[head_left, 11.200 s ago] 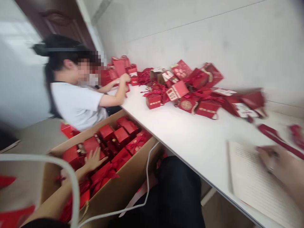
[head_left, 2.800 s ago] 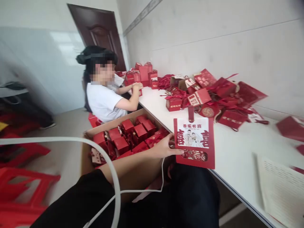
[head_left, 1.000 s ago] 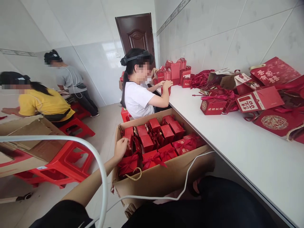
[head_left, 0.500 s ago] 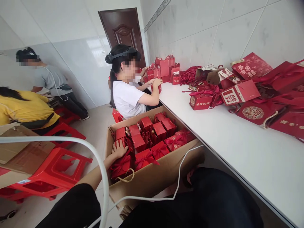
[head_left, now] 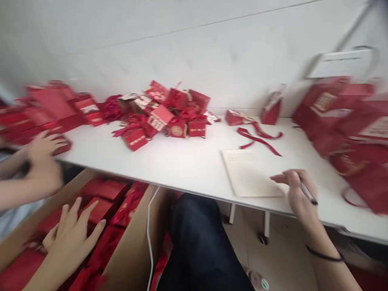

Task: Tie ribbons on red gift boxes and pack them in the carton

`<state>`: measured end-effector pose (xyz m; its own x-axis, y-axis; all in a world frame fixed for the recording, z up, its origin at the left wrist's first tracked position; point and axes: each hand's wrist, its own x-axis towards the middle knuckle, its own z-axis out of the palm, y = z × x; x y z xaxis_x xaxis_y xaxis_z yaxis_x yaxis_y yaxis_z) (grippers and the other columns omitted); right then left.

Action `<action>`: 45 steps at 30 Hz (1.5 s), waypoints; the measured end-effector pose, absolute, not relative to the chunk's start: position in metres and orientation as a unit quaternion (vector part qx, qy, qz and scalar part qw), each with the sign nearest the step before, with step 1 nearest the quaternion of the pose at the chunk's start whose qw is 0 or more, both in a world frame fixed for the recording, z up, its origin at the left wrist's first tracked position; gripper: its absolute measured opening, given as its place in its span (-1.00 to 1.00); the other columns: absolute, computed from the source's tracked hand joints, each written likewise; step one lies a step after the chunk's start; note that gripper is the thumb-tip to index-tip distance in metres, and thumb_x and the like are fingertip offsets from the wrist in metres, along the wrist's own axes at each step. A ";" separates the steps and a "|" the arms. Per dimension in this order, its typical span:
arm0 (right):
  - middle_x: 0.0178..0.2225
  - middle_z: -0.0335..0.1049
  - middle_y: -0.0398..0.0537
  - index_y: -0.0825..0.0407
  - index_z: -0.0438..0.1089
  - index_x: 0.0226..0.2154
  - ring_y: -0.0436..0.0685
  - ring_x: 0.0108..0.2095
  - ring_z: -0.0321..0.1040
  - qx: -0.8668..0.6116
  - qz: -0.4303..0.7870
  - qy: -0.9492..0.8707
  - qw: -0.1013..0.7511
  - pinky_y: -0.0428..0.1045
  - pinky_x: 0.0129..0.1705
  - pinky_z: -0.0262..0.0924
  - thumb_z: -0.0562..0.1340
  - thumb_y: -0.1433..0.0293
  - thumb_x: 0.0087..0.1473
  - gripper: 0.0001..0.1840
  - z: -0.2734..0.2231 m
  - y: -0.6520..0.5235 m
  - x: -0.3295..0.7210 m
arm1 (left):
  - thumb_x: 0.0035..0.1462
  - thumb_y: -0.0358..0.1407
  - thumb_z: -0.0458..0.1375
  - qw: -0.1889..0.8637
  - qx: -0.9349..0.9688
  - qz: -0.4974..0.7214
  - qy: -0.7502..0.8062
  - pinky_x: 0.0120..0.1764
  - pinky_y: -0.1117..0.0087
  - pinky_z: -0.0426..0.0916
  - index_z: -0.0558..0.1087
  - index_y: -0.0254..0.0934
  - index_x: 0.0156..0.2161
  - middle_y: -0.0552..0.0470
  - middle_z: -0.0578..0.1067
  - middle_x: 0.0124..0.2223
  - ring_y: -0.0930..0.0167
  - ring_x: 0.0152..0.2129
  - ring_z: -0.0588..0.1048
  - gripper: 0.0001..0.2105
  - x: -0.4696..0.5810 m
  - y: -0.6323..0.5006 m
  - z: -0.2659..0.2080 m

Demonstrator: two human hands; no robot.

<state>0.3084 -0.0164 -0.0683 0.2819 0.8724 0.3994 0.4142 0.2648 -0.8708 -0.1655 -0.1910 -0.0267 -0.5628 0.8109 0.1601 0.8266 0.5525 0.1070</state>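
Observation:
My left hand [head_left: 71, 232] is spread, its fingers apart, over the red gift boxes [head_left: 100, 209] packed in a cardboard carton [head_left: 129, 242]. Whether its fingertips touch a box I cannot tell. At the table's front edge, my right hand [head_left: 298, 196] grips a dark pen [head_left: 309, 193] that slants back across the hand. A cream paper pad [head_left: 253, 173] with printed lines near its top lies just left of that hand. The picture is blurred by motion.
On the white table [head_left: 184, 161], a pile of red gift boxes [head_left: 162, 115] lies against the wall. Loose red ribbons [head_left: 260, 141] lie behind the pad, and red gift bags [head_left: 360, 133] crowd the right. A co-worker's hand [head_left: 45, 147] is at far left. A white cable [head_left: 149, 230] hangs beside the carton.
The view has swung right toward the table. My right hand with the pen and the paper pad have come into view. My left hand remains over the carton, fingers spread wider.

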 end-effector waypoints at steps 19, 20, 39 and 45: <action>-0.70 0.24 -0.25 0.00 0.14 -0.43 -0.02 -0.67 0.17 -0.535 0.338 -0.570 0.525 -0.14 -0.62 0.03 0.17 0.09 0.03 -0.66 -0.069 0.104 0.311 | 0.20 -0.31 -0.05 -0.107 -0.851 -0.249 -0.449 0.10 0.15 0.11 0.40 -0.27 -0.11 -0.06 0.42 0.04 0.32 0.06 0.31 -0.77 0.116 0.120 -0.058; -0.69 0.25 -0.25 0.00 0.14 -0.41 -0.01 -0.66 0.18 -0.530 0.345 -0.573 0.521 -0.14 -0.62 0.05 0.16 0.11 0.05 -0.69 -0.069 0.102 0.312 | 0.20 -0.29 -0.05 -0.098 -0.861 -0.251 -0.432 0.09 0.15 0.10 0.40 -0.27 -0.10 -0.07 0.42 0.03 0.31 0.06 0.31 -0.76 0.113 0.118 -0.061; -0.66 0.12 -0.26 0.05 0.14 -0.63 -0.08 -0.62 0.02 -0.618 0.253 -0.583 0.463 -0.14 -0.61 -0.07 0.23 0.39 -0.06 -0.74 -0.060 0.100 0.304 | 0.12 -0.12 0.01 -0.078 -0.894 -0.137 -0.419 0.08 0.08 0.10 0.24 -0.32 0.11 -0.16 0.25 0.18 0.15 0.14 0.17 -0.51 0.109 0.110 -0.065; -0.70 -0.03 -0.26 0.04 -0.01 -0.69 -0.08 -0.62 -0.12 -0.624 0.248 -0.597 0.439 -0.12 -0.61 -0.18 0.17 0.42 -0.10 -0.68 -0.062 0.100 0.304 | 0.12 -0.10 0.00 -0.079 -0.895 -0.137 -0.418 0.09 0.11 0.08 0.24 -0.31 0.11 -0.15 0.25 0.18 0.18 0.15 0.16 -0.51 0.109 0.110 -0.066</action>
<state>0.3042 0.1004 -0.0619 0.1647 0.9629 0.2136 0.5266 0.0973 -0.8445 0.1089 0.1101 -0.0663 0.6131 0.7694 0.1792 0.7260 -0.6381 0.2563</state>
